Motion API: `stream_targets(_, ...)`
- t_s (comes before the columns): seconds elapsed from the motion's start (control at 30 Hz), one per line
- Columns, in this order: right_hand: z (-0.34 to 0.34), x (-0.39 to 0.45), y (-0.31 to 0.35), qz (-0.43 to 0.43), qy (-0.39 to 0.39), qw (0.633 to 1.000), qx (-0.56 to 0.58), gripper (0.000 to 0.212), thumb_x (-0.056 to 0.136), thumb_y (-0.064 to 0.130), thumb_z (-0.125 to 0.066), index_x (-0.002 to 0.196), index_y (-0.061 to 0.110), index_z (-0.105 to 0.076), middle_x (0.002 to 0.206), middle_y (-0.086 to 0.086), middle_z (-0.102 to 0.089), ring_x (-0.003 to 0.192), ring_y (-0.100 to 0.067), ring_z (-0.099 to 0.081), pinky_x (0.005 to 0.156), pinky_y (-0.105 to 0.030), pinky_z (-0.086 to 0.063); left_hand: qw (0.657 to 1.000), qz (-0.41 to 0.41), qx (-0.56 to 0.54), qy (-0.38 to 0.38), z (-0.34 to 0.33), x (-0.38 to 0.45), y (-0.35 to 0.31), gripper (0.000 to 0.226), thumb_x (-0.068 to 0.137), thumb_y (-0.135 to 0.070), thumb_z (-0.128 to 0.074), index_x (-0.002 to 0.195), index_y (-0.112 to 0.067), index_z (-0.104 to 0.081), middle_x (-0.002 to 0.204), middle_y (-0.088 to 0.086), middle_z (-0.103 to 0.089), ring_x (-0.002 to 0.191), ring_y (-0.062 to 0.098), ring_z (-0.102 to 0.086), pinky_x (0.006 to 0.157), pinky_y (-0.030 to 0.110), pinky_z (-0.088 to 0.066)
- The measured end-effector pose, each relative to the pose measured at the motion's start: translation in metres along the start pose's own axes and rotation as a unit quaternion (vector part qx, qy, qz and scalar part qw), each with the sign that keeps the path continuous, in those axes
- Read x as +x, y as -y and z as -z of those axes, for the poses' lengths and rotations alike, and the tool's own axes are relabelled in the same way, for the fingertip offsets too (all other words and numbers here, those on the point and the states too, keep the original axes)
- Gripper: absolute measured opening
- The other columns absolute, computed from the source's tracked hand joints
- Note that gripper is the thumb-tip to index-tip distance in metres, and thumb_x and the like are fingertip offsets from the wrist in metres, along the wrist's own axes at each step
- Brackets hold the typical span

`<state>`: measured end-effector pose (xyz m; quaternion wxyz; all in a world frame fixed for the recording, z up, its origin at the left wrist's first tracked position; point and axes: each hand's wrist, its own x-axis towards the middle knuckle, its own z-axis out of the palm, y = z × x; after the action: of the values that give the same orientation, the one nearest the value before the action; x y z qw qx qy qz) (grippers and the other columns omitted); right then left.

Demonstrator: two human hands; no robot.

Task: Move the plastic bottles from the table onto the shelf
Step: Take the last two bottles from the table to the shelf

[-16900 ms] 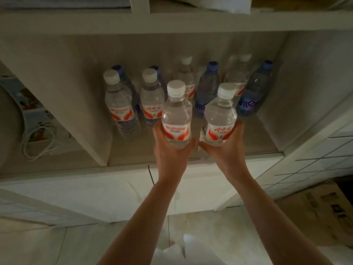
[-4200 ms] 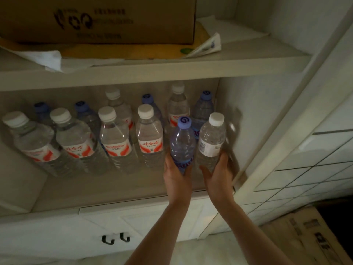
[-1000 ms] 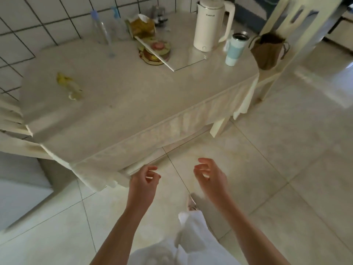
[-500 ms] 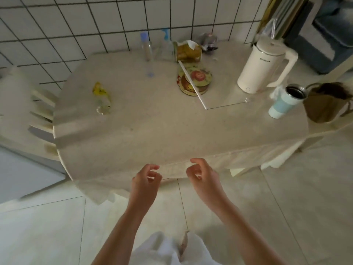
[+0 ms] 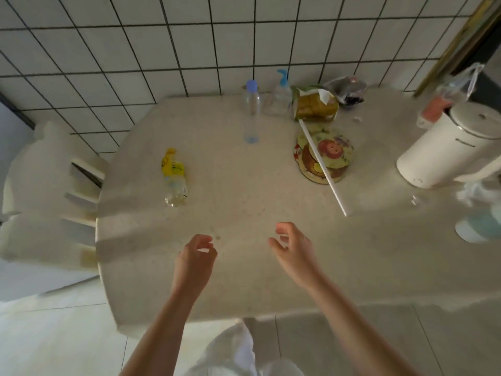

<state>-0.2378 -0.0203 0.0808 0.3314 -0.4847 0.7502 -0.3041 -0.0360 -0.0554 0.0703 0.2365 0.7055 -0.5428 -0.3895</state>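
Two plastic bottles are on the worktop (image 5: 244, 213) in front of me. The yellow-labelled bottle (image 5: 173, 178) lies on its side toward the left part of the cloth, its yellow end pointing away from me and its clear base toward me. The blue-capped bottle (image 5: 252, 115) stands upright further back, near the tiled wall (image 5: 162, 36), clear and slim.

Just beside that upright bottle, to its right, stands a clear dispenser bottle with a blue pump (image 5: 280, 95), and next to it a torn-open snack bag (image 5: 314, 104) with a dark plastic bag (image 5: 348, 90) behind. A round tin with a cartoon lid (image 5: 329, 156) sits in front of the snack bag, and a long white stick (image 5: 324, 169) lies slanted across it. At the right stands a white electric kettle (image 5: 450, 147), and nearer the edge a pale blue cup (image 5: 479, 229), blurred.

My left hand (image 5: 193, 263) hangs over the near part of the worktop with its fingers loosely curled, holding nothing. My right hand (image 5: 294, 251) is beside it, apart from it, its fingers likewise bent and relaxed, also empty. Neither touches a bottle; both bottles are well beyond my fingertips.

A white slatted chair (image 5: 46, 191) stands at the left end of the worktop.
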Motion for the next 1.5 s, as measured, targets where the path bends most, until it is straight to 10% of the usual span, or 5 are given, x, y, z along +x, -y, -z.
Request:
stream_targets(0.63,-0.01,0.283,0.074,-0.069,0.028,0.997,0.011,0.071,0.083,0.034,-0.07,0.139,0.008,-0.034,0.133,-0.01,-0.055,0.116,-0.026,-0.057,0.079,-0.023,-0.041,0.983,0.119,0.101,-0.098,0.024,0.242,-0.067,0.065,0.075,-0.019,-0.072,0.135,-0.014,-0.045,0.129,0.019,-0.049,0.116,0.042,-0.046,0.095,0.045,-0.041)
stream_targets(0.87,-0.027,0.383,0.066,-0.081,-0.003,0.996,0.035,0.096,0.076,0.034,-0.077,0.147,0.004,-0.019,0.146,-0.016,-0.04,0.133,-0.029,-0.041,0.105,-0.033,-0.034,0.963,0.221,0.082,-0.134,0.008,0.29,-0.047,0.079,0.076,-0.032,-0.072,0.14,-0.014,-0.028,0.135,0.023,-0.037,0.122,0.046,-0.04,0.102,0.048,-0.036)
stream_targets(1.07,-0.038,0.43,0.056,-0.003,0.003,0.998,0.062,0.083,0.063,0.033,-0.082,0.133,0.015,-0.041,0.129,-0.005,-0.055,0.116,-0.026,-0.056,0.098,-0.048,-0.046,0.944,0.29,0.046,-0.154,0.016,0.309,-0.018,0.062,0.072,-0.027,-0.073,0.124,-0.017,-0.041,0.115,0.022,-0.061,0.105,0.042,-0.058,0.085,0.044,-0.048)
stream_targets(1.5,-0.057,0.448,0.048,0.049,-0.012,0.992,0.116,0.064,0.064,0.031,-0.082,0.119,0.02,-0.051,0.104,0.006,-0.066,0.094,-0.014,-0.065,0.088,-0.036,-0.052,0.924,0.318,0.1,-0.189,0.012,0.311,-0.013,0.053,0.069,-0.031,-0.075,0.111,-0.016,-0.048,0.107,0.016,-0.065,0.097,0.04,-0.062,0.075,0.039,-0.044)
